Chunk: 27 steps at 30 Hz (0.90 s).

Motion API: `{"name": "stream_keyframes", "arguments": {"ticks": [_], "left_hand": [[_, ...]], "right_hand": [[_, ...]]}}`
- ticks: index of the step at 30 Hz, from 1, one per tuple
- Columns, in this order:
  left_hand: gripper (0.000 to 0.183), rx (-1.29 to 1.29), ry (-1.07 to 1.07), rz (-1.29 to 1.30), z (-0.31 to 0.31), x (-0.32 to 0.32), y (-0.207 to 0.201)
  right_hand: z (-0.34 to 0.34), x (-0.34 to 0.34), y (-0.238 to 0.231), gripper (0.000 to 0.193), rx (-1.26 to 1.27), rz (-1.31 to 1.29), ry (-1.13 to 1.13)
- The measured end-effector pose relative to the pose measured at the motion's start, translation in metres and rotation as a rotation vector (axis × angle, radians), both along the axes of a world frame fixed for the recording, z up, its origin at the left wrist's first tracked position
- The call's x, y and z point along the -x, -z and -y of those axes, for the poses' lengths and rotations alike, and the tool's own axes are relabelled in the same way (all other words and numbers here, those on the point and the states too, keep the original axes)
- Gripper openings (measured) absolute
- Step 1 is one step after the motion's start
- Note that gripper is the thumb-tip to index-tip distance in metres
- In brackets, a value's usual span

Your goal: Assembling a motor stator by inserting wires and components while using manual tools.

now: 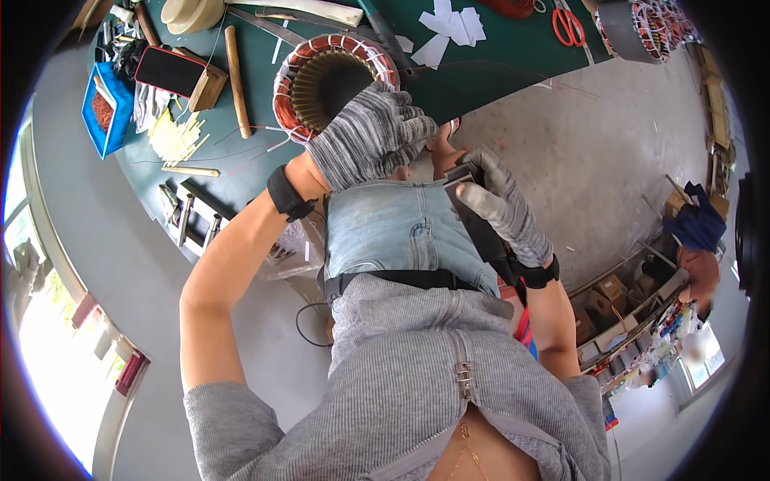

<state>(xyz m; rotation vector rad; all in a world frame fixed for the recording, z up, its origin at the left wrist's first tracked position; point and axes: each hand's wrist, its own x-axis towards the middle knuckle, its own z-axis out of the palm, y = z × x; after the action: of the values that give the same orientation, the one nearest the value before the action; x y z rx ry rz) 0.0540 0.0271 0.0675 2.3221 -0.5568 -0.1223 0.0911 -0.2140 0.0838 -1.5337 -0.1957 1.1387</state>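
A stator, a ring with copper windings laced in white cord, lies on the green table near its front edge. Across its near right rim rests my left hand in a grey knit glove, its fingers curled; what they hold, if anything, is hidden. My right hand, in a matching glove with bare fingertips, is out past the table edge beside my jeans. It grips a long black flat object with a squared end, whose kind I cannot make out.
On the green table lie a wooden stick, a phone on a wooden block, a blue tray, yellow strips, white paper pieces and red scissors. Another wound stator stands far right. Shelving with boxes is at right.
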Motion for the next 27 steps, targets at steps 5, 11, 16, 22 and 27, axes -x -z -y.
{"name": "stream_keyframes", "arguments": {"ticks": [5, 11, 16, 22, 27], "left_hand": [[0.040, -0.094, 0.029, 0.053, -0.001, 0.003, 0.001], [0.046, -0.071, 0.168, 0.167, -0.003, 0.002, 0.009], [0.038, 0.006, 0.088, 0.254, -0.001, 0.001, 0.019], [0.036, -0.089, 0.103, 0.135, 0.000, -0.001, 0.006], [0.037, -0.056, 0.124, 0.117, -0.004, -0.005, 0.008]], "right_hand": [[-0.018, -0.007, 0.014, 0.019, 0.008, 0.100, -0.009], [-0.025, -0.001, 0.016, 0.017, -0.012, -0.020, 0.083], [-0.027, 0.000, 0.005, 0.021, 0.090, 0.098, 0.007], [-0.015, 0.000, 0.005, 0.021, 0.071, -0.188, 0.065], [-0.032, -0.006, -0.004, 0.021, 0.206, 0.116, -0.082]]}}
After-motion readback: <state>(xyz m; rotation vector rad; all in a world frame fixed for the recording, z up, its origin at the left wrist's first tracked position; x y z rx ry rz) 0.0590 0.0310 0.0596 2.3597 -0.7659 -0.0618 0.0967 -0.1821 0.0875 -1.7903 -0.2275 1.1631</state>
